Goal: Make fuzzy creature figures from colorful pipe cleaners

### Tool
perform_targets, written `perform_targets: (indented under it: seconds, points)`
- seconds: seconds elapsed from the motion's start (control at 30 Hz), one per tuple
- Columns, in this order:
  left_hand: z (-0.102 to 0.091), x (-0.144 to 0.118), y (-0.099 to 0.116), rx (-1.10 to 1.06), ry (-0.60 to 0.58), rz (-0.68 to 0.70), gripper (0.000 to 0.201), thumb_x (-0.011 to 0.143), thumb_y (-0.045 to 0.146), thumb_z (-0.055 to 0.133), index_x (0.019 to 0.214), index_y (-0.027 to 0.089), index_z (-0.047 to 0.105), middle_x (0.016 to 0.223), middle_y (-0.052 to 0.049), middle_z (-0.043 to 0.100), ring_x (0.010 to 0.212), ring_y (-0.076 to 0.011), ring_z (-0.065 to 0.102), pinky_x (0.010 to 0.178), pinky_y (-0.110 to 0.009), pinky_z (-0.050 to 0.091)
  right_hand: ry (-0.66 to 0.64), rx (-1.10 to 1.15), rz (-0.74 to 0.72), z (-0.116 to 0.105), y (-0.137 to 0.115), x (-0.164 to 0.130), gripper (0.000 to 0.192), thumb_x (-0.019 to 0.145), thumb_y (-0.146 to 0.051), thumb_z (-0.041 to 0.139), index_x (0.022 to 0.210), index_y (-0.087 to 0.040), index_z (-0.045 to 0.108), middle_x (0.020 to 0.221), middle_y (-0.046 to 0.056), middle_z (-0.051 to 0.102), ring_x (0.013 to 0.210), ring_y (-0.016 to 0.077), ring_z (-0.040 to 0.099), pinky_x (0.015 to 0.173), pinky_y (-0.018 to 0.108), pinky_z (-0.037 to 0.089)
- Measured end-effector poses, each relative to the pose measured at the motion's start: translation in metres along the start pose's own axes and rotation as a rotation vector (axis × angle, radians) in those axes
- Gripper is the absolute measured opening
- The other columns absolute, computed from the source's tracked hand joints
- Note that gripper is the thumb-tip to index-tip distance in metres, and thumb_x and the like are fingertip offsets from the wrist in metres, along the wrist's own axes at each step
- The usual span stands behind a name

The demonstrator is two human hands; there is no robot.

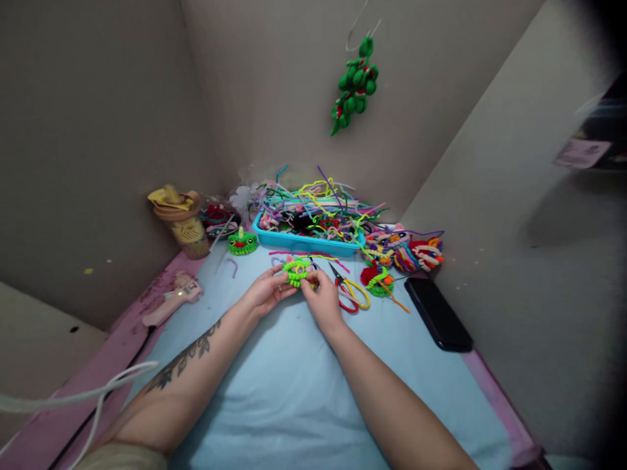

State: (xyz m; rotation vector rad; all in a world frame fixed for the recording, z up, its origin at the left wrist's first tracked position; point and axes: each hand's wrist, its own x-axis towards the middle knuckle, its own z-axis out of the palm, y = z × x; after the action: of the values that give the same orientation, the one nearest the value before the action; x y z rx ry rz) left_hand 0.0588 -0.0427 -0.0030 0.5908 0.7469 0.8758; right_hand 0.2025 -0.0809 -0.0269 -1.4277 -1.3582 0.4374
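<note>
Between my two hands is a small lime-green figure of coiled pipe cleaners [296, 273], held just above the light blue cloth [294, 365]. My left hand [268, 291] grips its left side, palm turned partly up. The fingers of my right hand [321, 297] pinch its lower right edge. Scissors [353, 295] with red and yellow handles lie beside my right hand. Behind the figure, loose pink pipe cleaners [313, 255] stretch across the cloth. A green pipe-cleaner figure with eyes [241, 242] sits farther back on the left.
A blue tray [313, 245] heaped with pipe cleaners stands at the back. On the left are a pink glue gun [176, 300] and a cup [186, 225]. Colourful finished pieces [406, 251] and a black phone [438, 314] lie right. A green strand [356, 85] hangs on the wall.
</note>
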Motion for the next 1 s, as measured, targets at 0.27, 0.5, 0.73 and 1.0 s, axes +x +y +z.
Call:
perform_targets:
  seconds: [0.27, 0.5, 0.73, 1.0]
  points:
    - [0.001, 0.001, 0.005, -0.108, 0.046, 0.012, 0.026, 0.079, 0.005, 0.057, 0.104, 0.014, 0.054, 0.088, -0.008, 0.068, 0.071, -0.0151, 0.068, 0.066, -0.027, 0.057, 0.059, 0.174, 0.055, -0.001, 0.007, 0.005, 0.021, 0.075, -0.034, 0.059, 0.088, -0.018, 0.053, 0.087, 0.004, 0.058, 0.073, 0.0149, 0.052, 0.067, 0.027, 0.045]
    - [0.0, 0.001, 0.01, -0.188, 0.015, 0.08, 0.026, 0.08, 0.008, 0.052, 0.105, 0.014, 0.058, 0.087, -0.007, 0.068, 0.074, -0.0153, 0.067, 0.068, -0.027, 0.057, 0.077, 0.247, 0.037, -0.006, -0.001, -0.001, 0.021, 0.079, -0.034, 0.056, 0.092, -0.018, 0.057, 0.082, 0.003, 0.057, 0.072, 0.0154, 0.052, 0.064, 0.027, 0.045]
    - [0.004, -0.002, 0.005, -0.154, -0.031, 0.154, 0.031, 0.078, 0.012, 0.057, 0.109, 0.014, 0.056, 0.096, -0.009, 0.067, 0.08, -0.0164, 0.066, 0.071, -0.029, 0.056, 0.058, 0.229, -0.035, -0.007, -0.015, -0.005, 0.013, 0.081, -0.031, 0.053, 0.083, -0.02, 0.059, 0.077, 0.002, 0.059, 0.067, 0.0149, 0.053, 0.063, 0.027, 0.045]
    - [0.009, -0.006, -0.003, -0.101, -0.06, 0.235, 0.053, 0.069, 0.011, 0.07, 0.116, 0.019, 0.047, 0.102, -0.007, 0.064, 0.085, -0.0163, 0.065, 0.071, -0.026, 0.053, 0.067, 0.15, -0.072, -0.006, -0.016, -0.006, 0.012, 0.082, -0.026, 0.051, 0.082, -0.02, 0.06, 0.081, 0.003, 0.063, 0.073, 0.016, 0.057, 0.068, 0.028, 0.046]
